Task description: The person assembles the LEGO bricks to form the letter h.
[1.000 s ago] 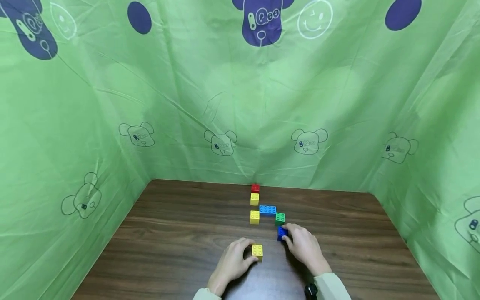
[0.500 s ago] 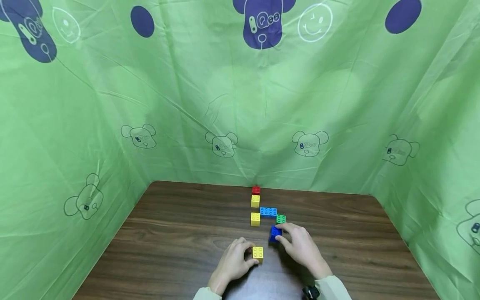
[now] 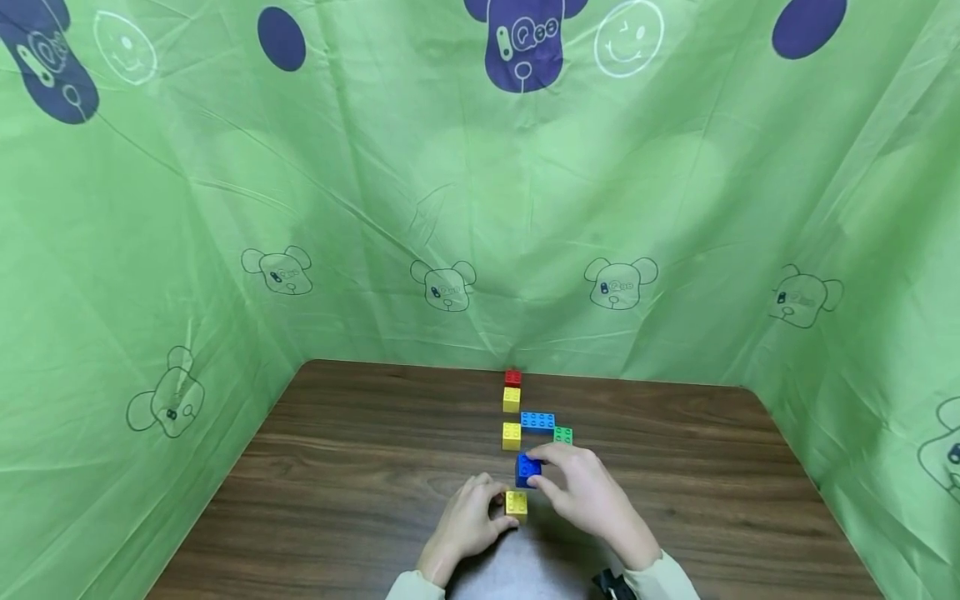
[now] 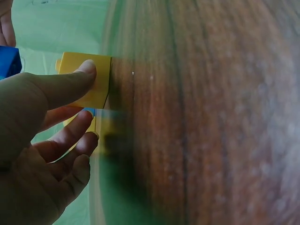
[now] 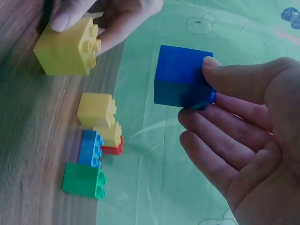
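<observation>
Between thumb and fingers my left hand (image 3: 467,518) holds a yellow brick (image 3: 516,505) with four studs, standing on the brown table. In the left wrist view the thumb presses one side of that yellow brick (image 4: 86,79). My right hand (image 3: 588,492) pinches a dark blue brick (image 3: 527,471). The right wrist view shows the blue brick (image 5: 183,77) raised off the table, apart from the yellow brick (image 5: 65,49) in the left hand. In the head view it hangs just behind that yellow brick.
Farther back a red brick (image 3: 512,378), a yellow brick (image 3: 512,400), a second yellow brick (image 3: 512,436), a long light blue brick (image 3: 537,422) and a green brick (image 3: 563,435) lie on the table (image 3: 360,450). A green printed cloth (image 3: 450,208) surrounds the table's back and sides.
The right hand has lifted the dark blue brick from in front of the green brick and carried it left, toward the held yellow brick. The left hand stays in place.
</observation>
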{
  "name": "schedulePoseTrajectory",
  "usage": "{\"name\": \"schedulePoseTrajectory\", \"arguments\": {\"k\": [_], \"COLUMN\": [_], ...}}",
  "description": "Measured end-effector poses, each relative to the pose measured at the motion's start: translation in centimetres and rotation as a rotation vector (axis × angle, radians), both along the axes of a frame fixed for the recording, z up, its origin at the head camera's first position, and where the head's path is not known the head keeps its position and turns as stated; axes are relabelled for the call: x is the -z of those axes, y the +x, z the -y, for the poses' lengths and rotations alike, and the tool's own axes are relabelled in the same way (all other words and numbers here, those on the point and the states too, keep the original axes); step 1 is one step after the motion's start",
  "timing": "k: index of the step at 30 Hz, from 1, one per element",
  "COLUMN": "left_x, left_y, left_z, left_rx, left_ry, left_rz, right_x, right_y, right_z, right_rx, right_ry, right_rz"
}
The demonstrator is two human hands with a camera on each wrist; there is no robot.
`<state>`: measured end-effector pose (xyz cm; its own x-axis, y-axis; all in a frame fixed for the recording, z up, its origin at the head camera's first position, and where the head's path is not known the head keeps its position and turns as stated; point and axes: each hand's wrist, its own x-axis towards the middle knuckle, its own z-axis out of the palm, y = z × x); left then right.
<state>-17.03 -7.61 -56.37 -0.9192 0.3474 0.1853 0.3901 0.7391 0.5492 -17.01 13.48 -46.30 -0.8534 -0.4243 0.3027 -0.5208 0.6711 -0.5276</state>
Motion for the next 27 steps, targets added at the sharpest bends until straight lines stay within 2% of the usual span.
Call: {"name": "schedulePoseTrajectory", "arguments": {"k": [4, 14, 21, 27], "left_x": [0.1, 0.0, 0.0, 0.1], "left_y": [0.0, 0.2, 0.2, 0.2], "left_z": [-0.1, -0.1, 0.0, 0.0], "left_rx": [-0.005, -0.004, -0.002, -0.004], "left_ry": [-0.004, 0.009, 0.021, 0.014], "left_rz": [-0.001, 0.025, 0.04, 0.061], "right_x": [0.2, 1.8, 2.6, 2.6], "right_y": [0.1, -0.4, -0.6, -0.7], "right_z": [0.5, 1.0, 1.4, 1.6], "right_rx": [-0.034, -0.097, -0.106, -0.109], "right_ry": [0.025, 0.063, 0.064, 0.073], "right_rz": [0.007, 0.067, 0.087, 0.085]}}
